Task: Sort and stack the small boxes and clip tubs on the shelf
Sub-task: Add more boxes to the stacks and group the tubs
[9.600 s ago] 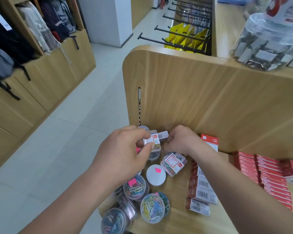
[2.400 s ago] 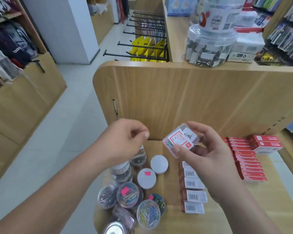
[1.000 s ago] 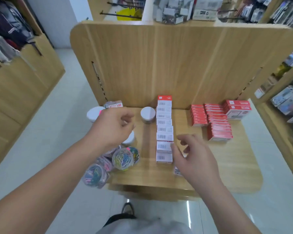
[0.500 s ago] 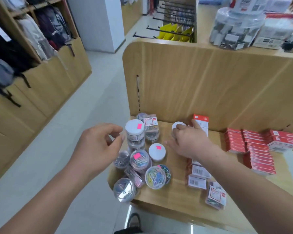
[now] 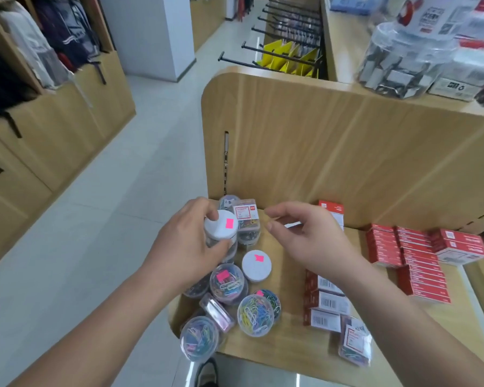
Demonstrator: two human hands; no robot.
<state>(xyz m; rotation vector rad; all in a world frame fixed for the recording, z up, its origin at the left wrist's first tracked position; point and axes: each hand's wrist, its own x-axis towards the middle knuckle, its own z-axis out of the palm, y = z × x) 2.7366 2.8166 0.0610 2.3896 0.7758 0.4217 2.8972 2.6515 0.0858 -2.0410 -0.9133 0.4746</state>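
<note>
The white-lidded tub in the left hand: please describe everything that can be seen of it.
The white-lidded tub is small, round and upright, near the back left corner of the wooden shelf. Its flat white lid looks plastic and bears a pink sticker; the clear body below holds dark, blurred contents. The left hand grips it, one finger on the lid's far edge, the thumb on the near side. It seems to stand on another tub, mostly hidden.

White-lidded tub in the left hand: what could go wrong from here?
The left hand grips the white-lidded tub, which seems stacked on another tub; a tilt could topple the stack onto the square clip box beside it. The clear tub of coloured clips seems to overhang the shelf edge; a nudge from the forearm might drop it.
</note>
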